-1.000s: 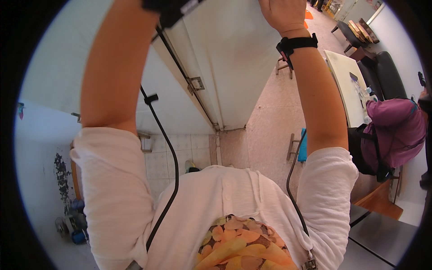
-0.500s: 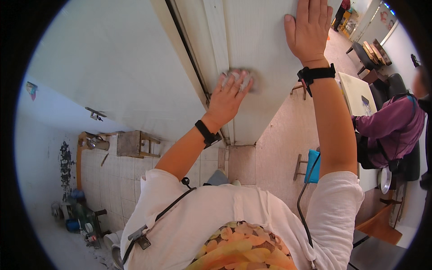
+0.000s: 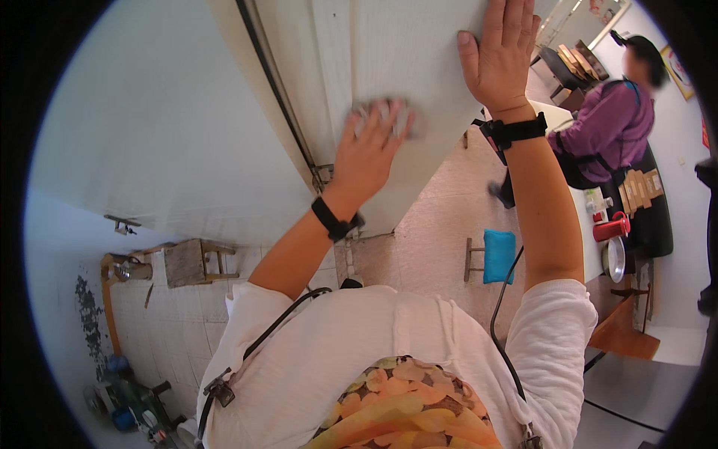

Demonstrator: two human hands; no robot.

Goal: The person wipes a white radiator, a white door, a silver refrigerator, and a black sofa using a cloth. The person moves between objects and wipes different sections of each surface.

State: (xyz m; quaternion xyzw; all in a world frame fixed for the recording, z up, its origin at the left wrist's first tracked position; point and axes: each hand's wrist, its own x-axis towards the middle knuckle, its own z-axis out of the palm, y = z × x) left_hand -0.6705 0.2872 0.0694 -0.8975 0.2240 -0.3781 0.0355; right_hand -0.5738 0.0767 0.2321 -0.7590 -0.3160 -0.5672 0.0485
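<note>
My left hand (image 3: 365, 153) presses a grey-white cloth (image 3: 411, 123) against a white wooden door panel (image 3: 419, 60). Its fingers are blurred and spread over the cloth, which shows beyond the fingertips. Higher up and to the right, my right hand (image 3: 499, 71) lies flat near the panel's right edge. That hand is open, holds nothing, and its thumb stands apart from the fingers. Black straps circle both wrists.
A white door (image 3: 172, 135) with a handle (image 3: 122, 223) fills the left. A wooden stool (image 3: 185, 263) stands below it. At right are a blue-cushioned stool (image 3: 499, 256), a person in purple (image 3: 613, 135), a red jug (image 3: 612, 227) and a metal bowl (image 3: 615, 260).
The view has turned a little, so the room shifts left and up in it. My left hand stays on the cloth against the panel. My right hand remains flat near the edge.
</note>
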